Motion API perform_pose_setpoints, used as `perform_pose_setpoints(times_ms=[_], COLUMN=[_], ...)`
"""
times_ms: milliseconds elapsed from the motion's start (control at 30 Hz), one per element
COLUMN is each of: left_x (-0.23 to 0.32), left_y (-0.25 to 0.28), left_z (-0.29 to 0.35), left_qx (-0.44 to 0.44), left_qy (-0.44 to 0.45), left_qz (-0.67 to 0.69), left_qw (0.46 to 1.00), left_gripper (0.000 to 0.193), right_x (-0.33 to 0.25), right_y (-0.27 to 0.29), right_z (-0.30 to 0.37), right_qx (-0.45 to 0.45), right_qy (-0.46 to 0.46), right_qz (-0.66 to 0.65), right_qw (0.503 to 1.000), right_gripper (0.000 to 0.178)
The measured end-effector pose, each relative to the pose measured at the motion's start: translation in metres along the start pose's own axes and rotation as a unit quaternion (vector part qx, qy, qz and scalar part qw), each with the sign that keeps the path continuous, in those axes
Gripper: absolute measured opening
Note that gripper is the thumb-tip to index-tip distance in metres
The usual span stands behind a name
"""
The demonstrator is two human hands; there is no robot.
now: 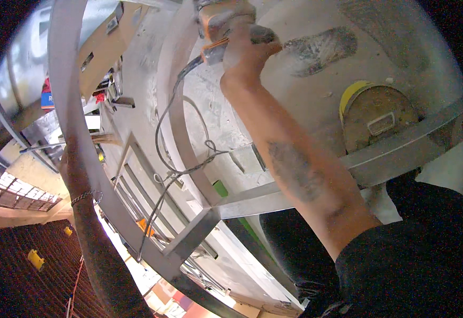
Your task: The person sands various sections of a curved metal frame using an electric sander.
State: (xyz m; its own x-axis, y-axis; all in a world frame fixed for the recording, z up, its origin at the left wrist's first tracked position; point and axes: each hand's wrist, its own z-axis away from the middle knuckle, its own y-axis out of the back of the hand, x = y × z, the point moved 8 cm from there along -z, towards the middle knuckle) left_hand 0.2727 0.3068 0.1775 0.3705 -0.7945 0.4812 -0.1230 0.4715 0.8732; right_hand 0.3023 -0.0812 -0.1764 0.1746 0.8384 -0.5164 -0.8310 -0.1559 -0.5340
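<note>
My right hand (247, 50), its forearm coming in from the lower right, is closed around an orange and black corded power tool (214, 53) at the top centre. The tool's front lies near the top edge of the picture, and its exact kind is hard to make out. A grey metal frame (72, 69) curves down the left side. My left hand (66, 163), above a chain bracelet (86, 198), is at that frame bar and seems to grip it; most of its fingers are hidden. From the tool a dark cord (160, 127) loops down across the frame.
A grey crossbar (411, 148) of the frame passes below my right forearm. Behind it stands a dusty round thing with a yellow rim (350, 98). Dark dust smears the pale floor (295, 100). Metal bars (136, 185) and a cluttered bench area (107, 87) lie to the left.
</note>
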Motion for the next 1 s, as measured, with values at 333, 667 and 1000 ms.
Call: perform_pose_setpoints(times_ms=[333,667,1000], left_x=[0.0,0.012,0.011], left_y=[0.012,0.004,-0.012], left_z=[-0.002,0.004,0.014], left_qx=[0.054,0.03,0.01], left_qy=[-0.049,-0.032,0.002], left_qz=[-0.023,-0.052,0.021], left_qw=[0.997,0.998,1.0], left_gripper=[0.033,0.036,0.05], right_x=[0.016,0.018,0.017], right_y=[0.015,0.038,0.062], right_z=[0.068,0.118,0.143], right_qx=[-0.035,-0.075,-0.059], right_qy=[-0.08,-0.243,-0.386], right_qz=[0.207,0.34,0.408], right_qw=[0.974,0.905,0.825], right_gripper=[0.066,0.064,0.072])
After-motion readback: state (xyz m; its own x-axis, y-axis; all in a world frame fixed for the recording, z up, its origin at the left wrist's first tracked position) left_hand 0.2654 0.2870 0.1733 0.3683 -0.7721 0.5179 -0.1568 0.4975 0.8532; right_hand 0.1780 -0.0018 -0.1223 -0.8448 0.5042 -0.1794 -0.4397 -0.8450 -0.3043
